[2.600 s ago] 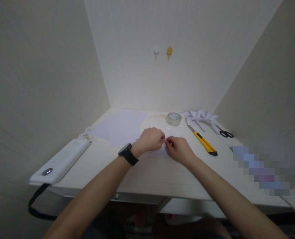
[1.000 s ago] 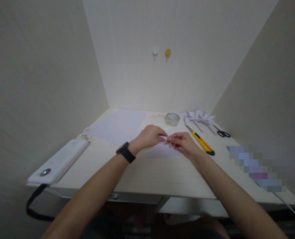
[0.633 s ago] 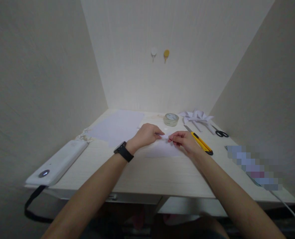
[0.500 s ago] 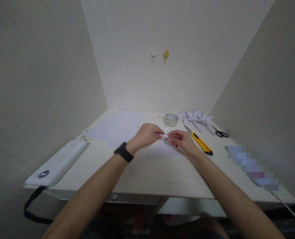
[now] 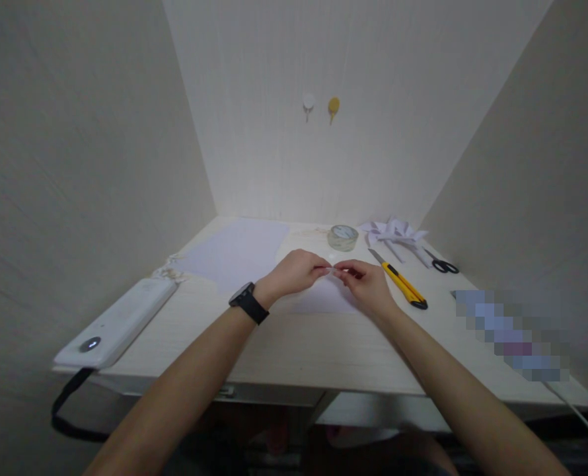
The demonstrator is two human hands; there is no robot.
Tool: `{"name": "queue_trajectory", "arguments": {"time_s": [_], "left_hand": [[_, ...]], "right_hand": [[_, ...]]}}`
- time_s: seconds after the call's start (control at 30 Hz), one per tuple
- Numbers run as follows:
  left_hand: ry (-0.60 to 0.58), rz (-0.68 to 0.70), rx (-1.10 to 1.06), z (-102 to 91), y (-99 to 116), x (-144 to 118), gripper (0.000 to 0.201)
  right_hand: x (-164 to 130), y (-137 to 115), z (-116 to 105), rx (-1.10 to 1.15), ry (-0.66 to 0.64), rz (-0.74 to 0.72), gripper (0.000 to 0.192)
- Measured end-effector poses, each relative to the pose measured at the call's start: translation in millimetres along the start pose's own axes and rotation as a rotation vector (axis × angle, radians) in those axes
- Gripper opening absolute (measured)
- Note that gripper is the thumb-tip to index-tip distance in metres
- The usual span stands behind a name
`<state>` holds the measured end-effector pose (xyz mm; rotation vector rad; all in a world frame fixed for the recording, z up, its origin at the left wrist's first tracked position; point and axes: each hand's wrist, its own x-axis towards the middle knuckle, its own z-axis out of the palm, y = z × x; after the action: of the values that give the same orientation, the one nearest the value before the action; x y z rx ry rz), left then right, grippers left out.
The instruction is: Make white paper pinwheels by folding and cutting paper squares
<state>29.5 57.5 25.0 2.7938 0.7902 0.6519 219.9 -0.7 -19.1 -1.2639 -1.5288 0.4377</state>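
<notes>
Near the middle of the desk, my left hand point(image 5: 301, 270) and my right hand point(image 5: 366, 283) meet fingertip to fingertip. Both pinch a small rolled strip of white paper point(image 5: 330, 271), and most of it is hidden by the fingers. Below them a white sheet of paper point(image 5: 324, 297) lies flat on the desk. A black watch is on my left wrist. Just right of my right hand lies a yellow utility knife point(image 5: 403, 284) with its blade out. Behind the hands stands a roll of clear tape point(image 5: 343, 238).
Larger white paper sheets point(image 5: 239, 251) lie at the back left. Folded paper pinwheels point(image 5: 394, 233) and black-handled scissors point(image 5: 444, 266) sit at the back right. A white power bank point(image 5: 118, 324) rests on the left edge, and a blurred device point(image 5: 509, 337) lies at the right. Walls enclose the desk.
My right fingertips have moved in closer to my left ones, so less of the paper roll shows between them. The view has shifted slightly.
</notes>
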Motion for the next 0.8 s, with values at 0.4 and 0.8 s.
{"name": "queue_trajectory", "arguments": {"time_s": [0.4, 0.8], "left_hand": [[-0.026, -0.105, -0.194, 0.8, 0.5, 1.5, 0.012], [-0.13, -0.132, -0.403, -2.9, 1.4, 3.2, 0.01]], "right_hand": [[0.3, -0.5, -0.5, -0.034, -0.14, -0.019, 0.021], [-1.3, 2.1, -1.4, 0.198, -0.265, 0.127, 0.028]]}}
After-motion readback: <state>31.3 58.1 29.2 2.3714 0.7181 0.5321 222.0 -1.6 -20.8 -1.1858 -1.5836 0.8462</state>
